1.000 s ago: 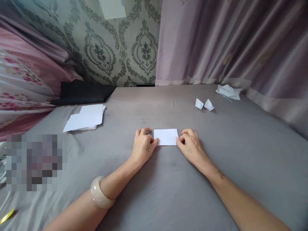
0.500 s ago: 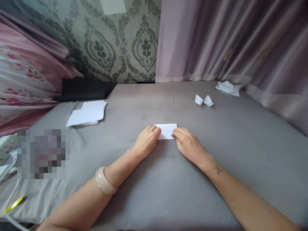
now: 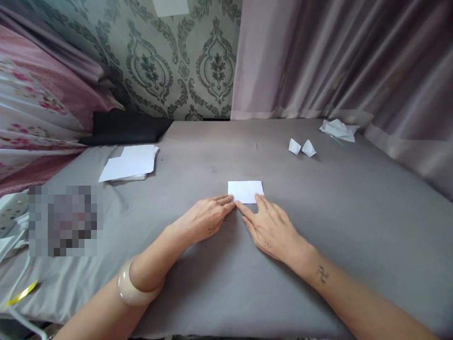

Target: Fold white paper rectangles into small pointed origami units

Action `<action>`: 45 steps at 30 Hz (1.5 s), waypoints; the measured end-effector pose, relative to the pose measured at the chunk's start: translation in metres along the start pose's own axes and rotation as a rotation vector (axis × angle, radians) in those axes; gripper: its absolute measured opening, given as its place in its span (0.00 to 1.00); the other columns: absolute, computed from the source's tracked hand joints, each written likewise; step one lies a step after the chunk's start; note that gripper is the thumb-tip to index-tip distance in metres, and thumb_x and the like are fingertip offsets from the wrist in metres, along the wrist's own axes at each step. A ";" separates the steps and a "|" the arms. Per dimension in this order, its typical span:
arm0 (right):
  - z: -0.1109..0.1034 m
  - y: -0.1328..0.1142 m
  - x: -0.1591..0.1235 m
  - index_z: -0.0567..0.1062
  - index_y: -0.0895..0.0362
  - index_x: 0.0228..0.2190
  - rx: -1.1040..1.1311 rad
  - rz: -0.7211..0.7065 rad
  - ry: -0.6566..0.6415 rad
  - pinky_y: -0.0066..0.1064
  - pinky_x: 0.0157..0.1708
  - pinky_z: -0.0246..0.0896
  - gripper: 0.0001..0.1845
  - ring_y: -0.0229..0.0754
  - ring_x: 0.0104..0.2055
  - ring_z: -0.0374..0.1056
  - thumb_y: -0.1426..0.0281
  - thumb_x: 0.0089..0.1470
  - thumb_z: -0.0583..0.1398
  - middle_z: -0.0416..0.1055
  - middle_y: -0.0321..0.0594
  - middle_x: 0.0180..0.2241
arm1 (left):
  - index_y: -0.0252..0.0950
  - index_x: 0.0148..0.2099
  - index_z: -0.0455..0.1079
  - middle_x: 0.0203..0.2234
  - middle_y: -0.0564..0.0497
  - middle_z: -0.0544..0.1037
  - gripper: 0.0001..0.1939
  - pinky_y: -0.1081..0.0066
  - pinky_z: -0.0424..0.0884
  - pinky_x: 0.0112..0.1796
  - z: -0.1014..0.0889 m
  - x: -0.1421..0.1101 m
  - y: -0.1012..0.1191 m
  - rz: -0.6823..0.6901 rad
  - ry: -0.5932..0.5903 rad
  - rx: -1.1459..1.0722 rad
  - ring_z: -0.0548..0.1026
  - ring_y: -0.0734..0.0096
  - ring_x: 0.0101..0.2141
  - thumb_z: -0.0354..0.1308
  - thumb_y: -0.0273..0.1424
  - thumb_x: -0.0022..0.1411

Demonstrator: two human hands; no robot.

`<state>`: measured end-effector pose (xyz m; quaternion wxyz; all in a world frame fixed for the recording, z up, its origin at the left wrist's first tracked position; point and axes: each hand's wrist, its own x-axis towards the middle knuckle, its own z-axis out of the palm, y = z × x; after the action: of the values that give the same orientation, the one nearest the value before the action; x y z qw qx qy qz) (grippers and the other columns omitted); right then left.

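Observation:
A white rectangle of folded paper (image 3: pixel 245 189) lies flat on the grey cloth in the middle of the view. My left hand (image 3: pixel 207 217) rests at its lower left corner, palm down, with the fingers stretched out and their tips on the paper's edge. My right hand (image 3: pixel 274 226) lies at the near edge, its fingers spread; one fingertip presses the right part of the paper and another reaches toward the left fingertips. Neither hand grips the sheet. A pale bangle (image 3: pixel 129 288) circles my left forearm.
A stack of white paper (image 3: pixel 132 160) sits at left, before a black folded item (image 3: pixel 123 128). Two small folded paper shapes (image 3: pixel 294 146) stand at back right, near crumpled white papers (image 3: pixel 338 129). A power strip (image 3: pixel 12 210) with cables and a yellow strip (image 3: pixel 23 293) are at far left.
Both hands have shifted from the paper's left and right sides to its near edge. Their fingers have straightened, the right hand's spreading, and the fingertips have come closer together. The view has shifted slightly.

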<state>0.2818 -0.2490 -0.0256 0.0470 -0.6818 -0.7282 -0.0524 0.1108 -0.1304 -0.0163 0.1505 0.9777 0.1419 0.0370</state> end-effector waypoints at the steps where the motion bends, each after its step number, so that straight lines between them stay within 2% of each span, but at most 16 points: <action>1: 0.000 0.000 0.000 0.62 0.47 0.60 0.000 0.000 0.000 0.43 0.45 0.59 0.25 0.59 0.56 0.62 0.66 0.63 0.48 0.64 0.57 0.55 | 0.34 0.59 0.63 0.60 0.43 0.66 0.24 0.66 0.64 0.57 0.000 0.000 0.001 -0.013 -0.008 0.000 0.62 0.64 0.61 0.44 0.20 0.62; 9: -0.001 0.001 0.000 0.67 0.48 0.58 -0.012 0.019 -0.017 0.42 0.41 0.60 0.23 0.57 0.51 0.65 0.63 0.63 0.48 0.65 0.57 0.54 | 0.31 0.55 0.67 0.58 0.41 0.68 0.22 0.66 0.65 0.56 0.002 0.001 0.002 -0.059 -0.029 0.045 0.64 0.62 0.60 0.44 0.20 0.61; 13: -0.004 0.009 -0.002 0.69 0.51 0.55 0.021 0.043 -0.028 0.40 0.43 0.61 0.22 0.52 0.52 0.66 0.65 0.63 0.48 0.66 0.52 0.55 | 0.31 0.53 0.69 0.57 0.41 0.69 0.22 0.65 0.66 0.55 -0.001 0.002 0.001 -0.056 -0.037 0.042 0.66 0.61 0.59 0.43 0.19 0.60; 18: -0.009 0.024 -0.003 0.74 0.54 0.50 0.102 0.054 -0.077 0.36 0.42 0.65 0.20 0.48 0.54 0.66 0.68 0.62 0.49 0.67 0.45 0.56 | 0.32 0.49 0.71 0.55 0.41 0.71 0.20 0.64 0.69 0.53 -0.004 0.002 -0.002 -0.073 -0.013 -0.006 0.68 0.60 0.57 0.44 0.20 0.60; 23: -0.009 0.039 -0.003 0.78 0.56 0.41 0.175 0.058 -0.059 0.36 0.39 0.66 0.17 0.47 0.49 0.70 0.72 0.60 0.50 0.70 0.43 0.53 | 0.35 0.43 0.74 0.52 0.43 0.74 0.17 0.66 0.69 0.53 -0.003 0.001 -0.002 -0.080 0.017 0.028 0.70 0.61 0.55 0.47 0.20 0.57; 26: -0.003 0.048 0.003 0.79 0.55 0.31 0.244 0.104 -0.016 0.35 0.39 0.64 0.16 0.46 0.46 0.71 0.73 0.58 0.51 0.74 0.41 0.48 | 0.36 0.41 0.74 0.52 0.46 0.75 0.15 0.65 0.73 0.46 -0.001 0.005 0.002 -0.141 0.019 0.098 0.72 0.60 0.52 0.48 0.22 0.57; 28: 0.003 0.055 0.012 0.78 0.55 0.28 0.309 0.162 0.038 0.34 0.39 0.63 0.15 0.45 0.43 0.71 0.71 0.59 0.52 0.76 0.41 0.41 | 0.37 0.39 0.73 0.48 0.47 0.77 0.12 0.66 0.75 0.39 0.001 0.009 0.004 -0.183 0.052 0.147 0.74 0.60 0.49 0.49 0.25 0.60; 30: 0.010 0.062 0.023 0.77 0.55 0.30 0.383 0.242 0.121 0.34 0.38 0.63 0.14 0.44 0.39 0.70 0.68 0.60 0.52 0.76 0.41 0.36 | 0.36 0.39 0.72 0.43 0.47 0.78 0.12 0.67 0.74 0.35 0.006 0.013 0.003 -0.198 0.102 0.193 0.75 0.60 0.45 0.47 0.31 0.65; 31: 0.014 0.066 0.028 0.77 0.55 0.33 0.412 0.261 0.170 0.34 0.40 0.63 0.13 0.44 0.41 0.69 0.68 0.60 0.52 0.76 0.41 0.38 | 0.36 0.39 0.71 0.41 0.46 0.78 0.13 0.67 0.73 0.34 0.008 0.015 0.002 -0.191 0.123 0.214 0.75 0.61 0.43 0.46 0.33 0.67; 33: 0.021 0.071 0.038 0.75 0.54 0.43 0.466 0.210 0.217 0.36 0.47 0.61 0.14 0.45 0.48 0.66 0.69 0.60 0.52 0.74 0.41 0.46 | 0.35 0.39 0.70 0.39 0.46 0.78 0.15 0.66 0.72 0.35 0.013 0.018 -0.001 -0.158 0.151 0.240 0.74 0.62 0.41 0.44 0.35 0.69; 35: 0.027 0.073 0.045 0.71 0.55 0.50 0.479 0.159 0.197 0.38 0.51 0.59 0.18 0.46 0.52 0.63 0.69 0.60 0.51 0.72 0.43 0.49 | 0.35 0.40 0.70 0.39 0.46 0.77 0.15 0.66 0.71 0.37 0.016 0.020 -0.003 -0.128 0.167 0.242 0.74 0.63 0.40 0.43 0.34 0.70; 38: 0.029 0.072 0.047 0.70 0.56 0.52 0.439 0.140 0.142 0.41 0.51 0.58 0.20 0.49 0.51 0.63 0.68 0.58 0.53 0.71 0.46 0.49 | 0.36 0.41 0.70 0.41 0.46 0.77 0.16 0.66 0.71 0.39 0.018 0.020 -0.004 -0.121 0.190 0.228 0.73 0.64 0.41 0.41 0.33 0.71; 41: 0.026 0.070 0.045 0.73 0.56 0.46 0.464 0.240 0.092 0.37 0.46 0.60 0.18 0.47 0.44 0.65 0.67 0.53 0.57 0.72 0.44 0.42 | 0.36 0.43 0.70 0.44 0.45 0.76 0.15 0.66 0.72 0.38 0.019 0.019 -0.006 -0.141 0.223 0.236 0.73 0.63 0.43 0.41 0.30 0.70; 45: 0.016 0.070 0.042 0.76 0.54 0.31 0.589 0.436 -0.053 0.29 0.29 0.57 0.09 0.39 0.29 0.66 0.64 0.49 0.59 0.73 0.36 0.29 | 0.35 0.48 0.68 0.48 0.44 0.74 0.13 0.65 0.73 0.39 0.022 0.019 -0.011 -0.149 0.298 0.247 0.73 0.62 0.45 0.43 0.26 0.68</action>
<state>0.3486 -0.2009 -0.0346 0.2325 -0.7795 -0.5504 0.1882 0.1285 -0.1211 -0.0395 0.0092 0.9592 0.2379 0.1526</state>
